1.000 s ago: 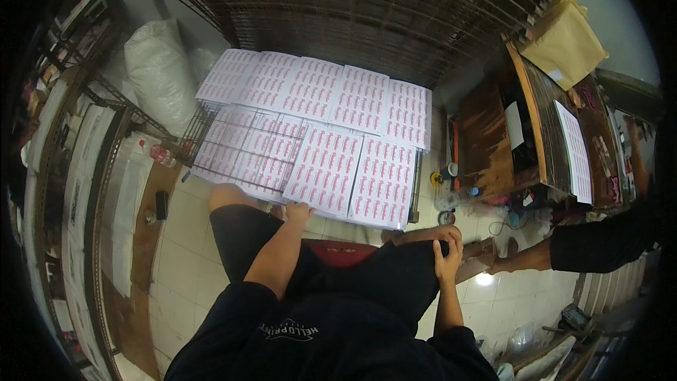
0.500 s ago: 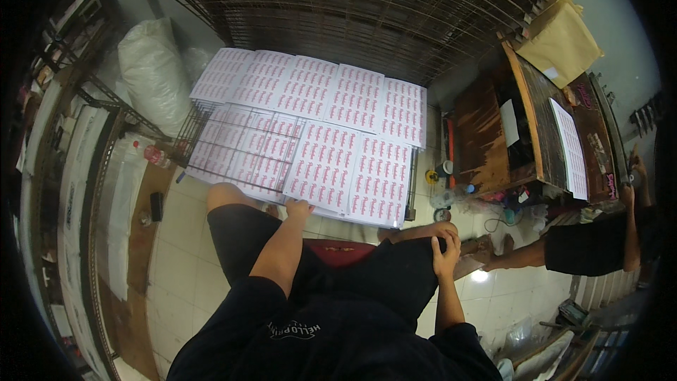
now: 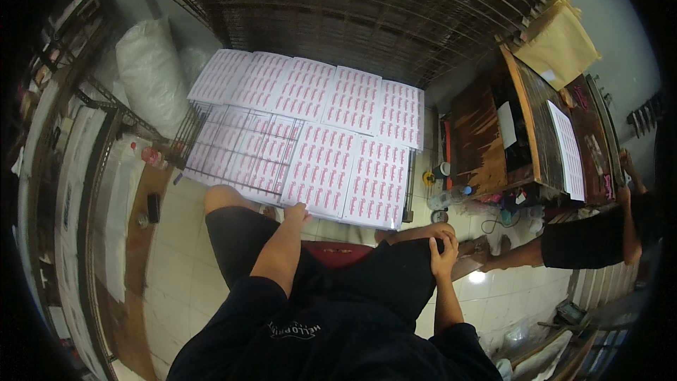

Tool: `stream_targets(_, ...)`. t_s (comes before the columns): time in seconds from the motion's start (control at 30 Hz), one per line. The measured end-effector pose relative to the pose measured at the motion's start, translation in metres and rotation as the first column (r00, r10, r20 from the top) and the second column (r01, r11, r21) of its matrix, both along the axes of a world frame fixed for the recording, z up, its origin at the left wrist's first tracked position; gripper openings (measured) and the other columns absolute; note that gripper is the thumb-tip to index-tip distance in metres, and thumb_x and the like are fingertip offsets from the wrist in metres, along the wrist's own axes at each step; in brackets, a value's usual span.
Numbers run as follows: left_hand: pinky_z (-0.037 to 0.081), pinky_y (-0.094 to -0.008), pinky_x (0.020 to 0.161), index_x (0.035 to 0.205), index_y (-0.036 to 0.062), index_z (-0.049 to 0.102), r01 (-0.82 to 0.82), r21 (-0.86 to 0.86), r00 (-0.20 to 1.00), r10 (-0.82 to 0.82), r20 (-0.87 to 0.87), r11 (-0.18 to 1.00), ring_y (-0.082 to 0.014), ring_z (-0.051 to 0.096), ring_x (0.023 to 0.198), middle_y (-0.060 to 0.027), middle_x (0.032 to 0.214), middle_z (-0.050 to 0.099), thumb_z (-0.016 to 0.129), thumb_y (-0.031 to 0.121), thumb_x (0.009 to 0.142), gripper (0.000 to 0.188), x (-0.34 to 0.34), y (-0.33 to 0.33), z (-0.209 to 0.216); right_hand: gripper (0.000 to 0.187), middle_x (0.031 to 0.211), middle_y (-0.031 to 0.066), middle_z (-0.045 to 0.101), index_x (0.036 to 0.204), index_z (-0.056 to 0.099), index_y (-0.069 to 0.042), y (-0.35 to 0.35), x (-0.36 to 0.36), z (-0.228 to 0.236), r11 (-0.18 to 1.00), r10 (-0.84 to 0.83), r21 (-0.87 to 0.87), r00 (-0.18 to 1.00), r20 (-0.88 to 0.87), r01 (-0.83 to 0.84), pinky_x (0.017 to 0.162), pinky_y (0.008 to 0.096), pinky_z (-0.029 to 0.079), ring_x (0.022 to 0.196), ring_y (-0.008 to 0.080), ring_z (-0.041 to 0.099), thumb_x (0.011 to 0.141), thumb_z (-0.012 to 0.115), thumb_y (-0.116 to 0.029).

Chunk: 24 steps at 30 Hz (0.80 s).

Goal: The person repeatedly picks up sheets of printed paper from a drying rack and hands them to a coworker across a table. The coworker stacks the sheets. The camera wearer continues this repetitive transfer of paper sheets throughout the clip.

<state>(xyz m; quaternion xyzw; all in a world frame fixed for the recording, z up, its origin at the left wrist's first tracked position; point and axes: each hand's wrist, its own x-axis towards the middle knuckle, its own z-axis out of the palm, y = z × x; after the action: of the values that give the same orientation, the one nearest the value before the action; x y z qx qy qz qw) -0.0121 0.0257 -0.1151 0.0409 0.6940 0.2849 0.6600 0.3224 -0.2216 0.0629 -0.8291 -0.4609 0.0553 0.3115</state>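
My left hand [image 3: 296,212] is at the near edge of a wire rack [image 3: 243,169], its fingers curled by the lower edge of a printed sheet [image 3: 321,171]. What they hold, if anything, is hidden. White sheets with rows of red lettering lie in two rows on the rack; the far row [image 3: 303,92] slightly overlaps. At the near left, wires cross over several sheets, while two at the near right lie uncovered on top. My right hand [image 3: 443,255] rests on my right knee with its fingers spread, holding nothing.
Stacked wire racks [image 3: 338,14] rise behind the sheets. On the right stands a dark wooden table [image 3: 557,127] with a printed sheet on it, and a co-worker [image 3: 585,240] beyond. A white sack [image 3: 149,74], a plastic bottle [image 3: 151,156] and shelving are on the left.
My left hand has shifted slightly down along the rack's near edge. My right hand stays on the knee. The co-worker's arms have moved a little; the whole view has shifted slightly.
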Motion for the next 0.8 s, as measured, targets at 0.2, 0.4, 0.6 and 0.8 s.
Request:
stream_targets(0.2, 0.050, -0.0431, 0.075, 0.112, 0.0043, 0.055, 0.757, 0.115, 0.561, -0.549, -0.619, 0.644, -0.0317, 0.061, 0.090, -0.0169, 0.098, 0.062, 0.069, 0.030, 0.074, 0.048, 0.001, -0.018, 0.007, 0.033, 0.111, 0.0145, 0.056, 0.104, 0.063, -0.004, 0.004, -0.001, 0.001, 1.000, -0.008, 0.027, 1.000, 0.026, 0.007, 0.093, 0.0399, 0.038, 0.107, 0.0332, 0.050, 0.081, 0.064, -0.028)
stream_targets(0.4, 0.047, -0.0387, 0.084, 0.123, 0.0036, 0.051, 0.925, 0.378, 0.221, -0.749, -0.625, -0.042, -0.0282, 0.060, 0.097, -0.0167, 0.106, 0.062, 0.069, 0.039, 0.077, 0.061, 0.040, -0.051, 0.135, 0.037, 0.110, 0.0128, 0.056, 0.103, 0.063, -0.006, 0.000, 0.000, -0.001, 0.997, -0.004, 0.078, 1.000, 0.014, 0.003, 0.092, 0.0414, 0.036, 0.107, 0.0317, 0.050, 0.078, 0.067, -0.032)
stream_targets(0.6, 0.047, -0.0370, 0.087, 0.127, 0.0094, 0.049, 0.777, 0.549, 0.157, -0.750, -0.642, -0.308, -0.0293, 0.058, 0.104, -0.0156, 0.110, 0.061, 0.068, 0.037, 0.080, 0.058, 0.029, -0.077, 0.185, 0.037, 0.111, 0.0117, 0.056, 0.103, 0.063, -0.007, -0.001, 0.002, 0.000, 0.999, -0.018, 0.030, 0.999, 0.037, 0.017, 0.091, 0.0407, 0.036, 0.107, 0.0303, 0.050, 0.077, 0.067, -0.034)
stream_targets(0.8, 0.048, -0.0363, 0.085, 0.129, 0.0051, 0.046, 0.922, 0.071, -0.254, -0.734, -0.630, -0.380, -0.0298, 0.060, 0.100, -0.0195, 0.112, 0.059, 0.067, 0.042, 0.080, 0.065, 0.020, -0.050, 0.114, 0.036, 0.110, 0.0115, 0.056, 0.101, 0.065, -0.010, 0.002, 0.001, -0.001, 1.000, -0.021, 0.024, 0.997, 0.069, 0.020, 0.090, 0.0409, 0.037, 0.107, 0.0304, 0.050, 0.077, 0.066, -0.036)
